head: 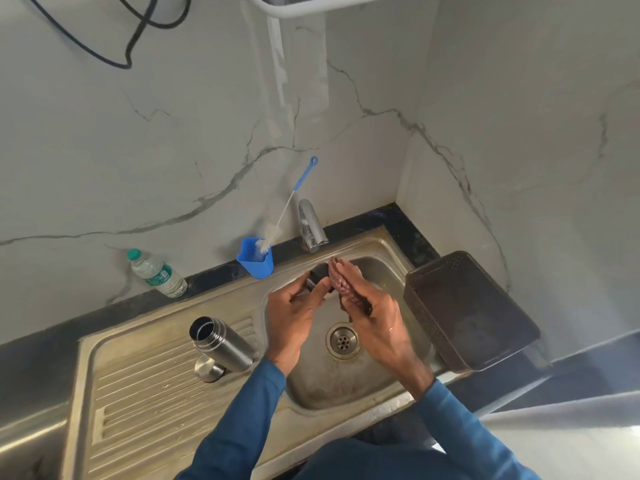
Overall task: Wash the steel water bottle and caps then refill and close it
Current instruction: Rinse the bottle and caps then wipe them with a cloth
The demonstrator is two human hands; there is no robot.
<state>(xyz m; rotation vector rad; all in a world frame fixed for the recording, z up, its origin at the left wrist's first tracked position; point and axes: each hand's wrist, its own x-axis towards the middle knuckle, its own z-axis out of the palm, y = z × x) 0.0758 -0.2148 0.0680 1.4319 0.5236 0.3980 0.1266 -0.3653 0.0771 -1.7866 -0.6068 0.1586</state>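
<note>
Head view: left hand [294,311] gripping black cap [318,273].

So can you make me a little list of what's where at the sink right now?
left hand: holds a dark cap over the basin
right hand: rubs a scrubber on the cap
steel bottle: open, standing on the drainboard
steel cap: beside the bottle
bottle brush: in the blue cup
plastic bottle: on the counter
</note>
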